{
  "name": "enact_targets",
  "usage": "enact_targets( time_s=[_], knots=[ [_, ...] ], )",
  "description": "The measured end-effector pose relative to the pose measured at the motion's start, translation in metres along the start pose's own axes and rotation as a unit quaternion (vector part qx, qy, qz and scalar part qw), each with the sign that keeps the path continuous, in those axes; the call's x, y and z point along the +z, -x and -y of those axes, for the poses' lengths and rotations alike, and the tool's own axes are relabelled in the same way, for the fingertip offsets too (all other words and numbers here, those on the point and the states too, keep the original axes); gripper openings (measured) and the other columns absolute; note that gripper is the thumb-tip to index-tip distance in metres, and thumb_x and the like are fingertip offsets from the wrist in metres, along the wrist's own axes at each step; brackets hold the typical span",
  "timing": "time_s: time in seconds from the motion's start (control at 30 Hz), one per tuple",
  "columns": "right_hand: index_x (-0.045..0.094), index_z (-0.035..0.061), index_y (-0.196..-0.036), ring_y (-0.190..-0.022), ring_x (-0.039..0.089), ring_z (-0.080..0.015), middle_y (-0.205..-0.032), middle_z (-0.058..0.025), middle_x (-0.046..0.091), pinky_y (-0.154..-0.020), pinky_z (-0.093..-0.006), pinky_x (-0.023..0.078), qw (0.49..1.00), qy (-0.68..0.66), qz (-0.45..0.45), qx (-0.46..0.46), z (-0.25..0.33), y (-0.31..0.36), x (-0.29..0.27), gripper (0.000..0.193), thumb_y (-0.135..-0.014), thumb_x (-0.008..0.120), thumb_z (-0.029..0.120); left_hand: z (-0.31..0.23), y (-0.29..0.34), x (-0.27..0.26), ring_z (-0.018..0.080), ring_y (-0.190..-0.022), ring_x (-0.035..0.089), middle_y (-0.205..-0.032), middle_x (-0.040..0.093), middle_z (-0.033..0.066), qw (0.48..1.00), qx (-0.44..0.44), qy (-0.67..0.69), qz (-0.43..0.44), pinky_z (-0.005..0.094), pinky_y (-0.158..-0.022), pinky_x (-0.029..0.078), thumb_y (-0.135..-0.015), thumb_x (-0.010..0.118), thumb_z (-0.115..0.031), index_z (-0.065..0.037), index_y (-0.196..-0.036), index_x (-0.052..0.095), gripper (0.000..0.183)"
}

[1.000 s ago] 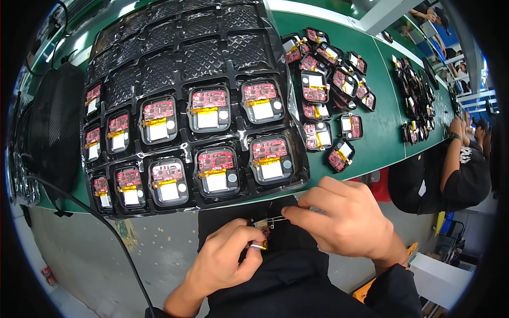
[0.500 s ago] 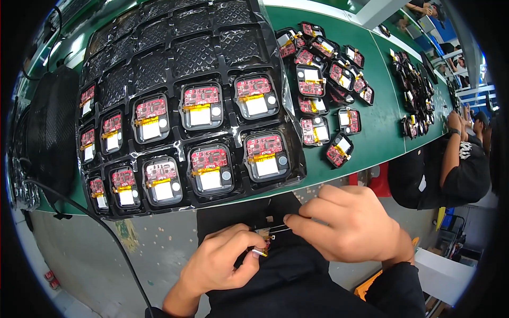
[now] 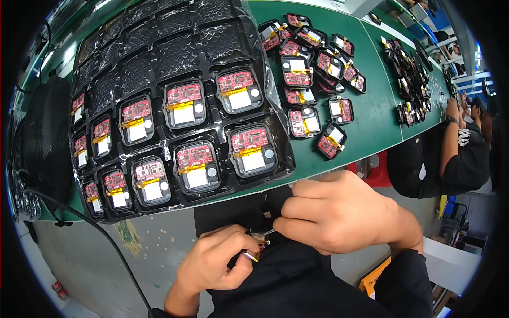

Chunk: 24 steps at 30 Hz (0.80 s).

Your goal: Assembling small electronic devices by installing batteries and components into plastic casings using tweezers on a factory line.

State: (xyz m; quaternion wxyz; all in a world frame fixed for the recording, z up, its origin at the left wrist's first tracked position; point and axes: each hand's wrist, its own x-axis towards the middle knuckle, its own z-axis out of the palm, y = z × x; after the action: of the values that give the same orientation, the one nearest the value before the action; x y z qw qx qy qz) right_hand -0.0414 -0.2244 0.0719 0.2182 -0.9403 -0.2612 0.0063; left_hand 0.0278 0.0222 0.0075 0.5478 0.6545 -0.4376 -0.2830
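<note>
red-yellow electronic part (image 3: pixel 261 247) (mostly hidden) in left hand (image 3: pixel 214 259), tweezers (image 3: pixel 269 231) alongside

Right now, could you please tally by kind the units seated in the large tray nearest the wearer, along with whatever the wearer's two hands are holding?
Red-board units seated in the black tray: 11
Small part with yellow strip in the left hand: 1
Thin metal tool in the right hand: 1
Total: 13
</note>
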Motion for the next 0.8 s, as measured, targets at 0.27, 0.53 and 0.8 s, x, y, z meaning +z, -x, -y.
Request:
enact_targets(
  time_s=[0.27,0.53,0.8],
  knots=[
    [0.06,0.008,-0.069,-0.071,0.049,-0.0133,-0.072,0.0011,0.043,-0.047,-0.0248,0.038,0.991,0.132,-0.007,0.009,0.024,-0.001,-0.006,0.014,-0.066,0.069,0.018,0.0,-0.001,0.001,0.0265,-0.064,0.066,-0.081,0.068,0.0112,1.0,-0.009,0.007,-0.024,0.0348,-0.059,0.055,-0.077,0.065,0.005,-0.003,-0.095,0.063,0.02],
    [0.064,0.0087,-0.07,-0.082,0.061,-0.0158,-0.075,0.0008,0.055,-0.055,-0.0299,0.052,0.999,0.028,0.046,0.004,0.007,-0.004,-0.007,0.011,-0.074,0.067,0.018,0.002,-0.002,0.001,0.0273,-0.065,0.066,-0.08,0.067,0.0109,1.0,0.025,0.006,0.012,0.0347,-0.059,0.055,-0.075,0.064,0.006,-0.002,-0.092,0.064,0.019],
    [0.063,0.0089,-0.072,-0.077,0.061,-0.0182,-0.075,0.0003,0.055,-0.054,-0.0346,0.051,0.988,-0.111,0.105,0.005,-0.007,0.001,-0.02,0.014,-0.079,0.071,0.018,-0.002,-0.003,0.002,0.0254,-0.065,0.065,-0.082,0.067,0.0121,0.996,0.014,0.064,0.052,0.0327,-0.06,0.054,-0.077,0.061,0.007,-0.001,-0.095,0.065,0.021]
  ],
)
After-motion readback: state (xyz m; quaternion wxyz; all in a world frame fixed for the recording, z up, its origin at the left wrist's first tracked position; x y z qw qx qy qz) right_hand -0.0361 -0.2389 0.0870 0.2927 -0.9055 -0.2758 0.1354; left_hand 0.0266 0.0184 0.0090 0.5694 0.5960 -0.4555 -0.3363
